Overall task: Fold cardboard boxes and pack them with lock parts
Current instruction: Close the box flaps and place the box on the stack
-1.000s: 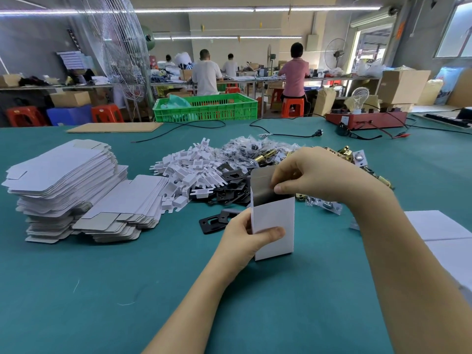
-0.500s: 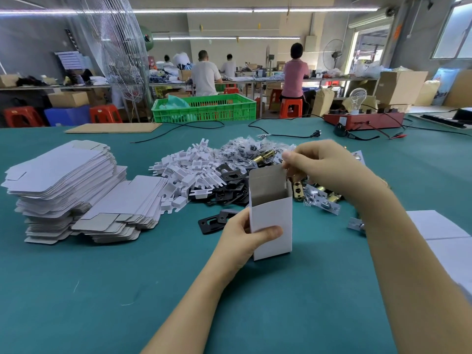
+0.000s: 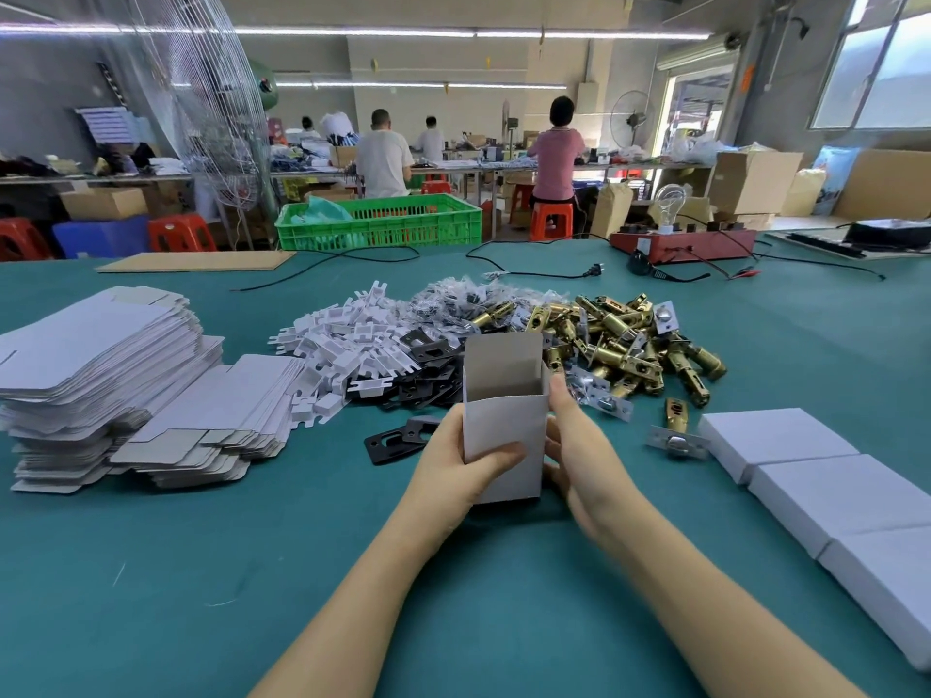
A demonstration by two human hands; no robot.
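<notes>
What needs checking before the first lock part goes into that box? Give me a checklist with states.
1. White box upright on the table: ok.
2. Top flap up, mouth open: ok.
3. Left hand steadying the box: ok, thumb across its front.
4. Right hand free to pick: ok, fingers straight against the box's right side, holding nothing.
5. Brass latches in the pile right behind the box: ok.
6. Bottom flaps locked: cannot tell, hidden.
</notes>
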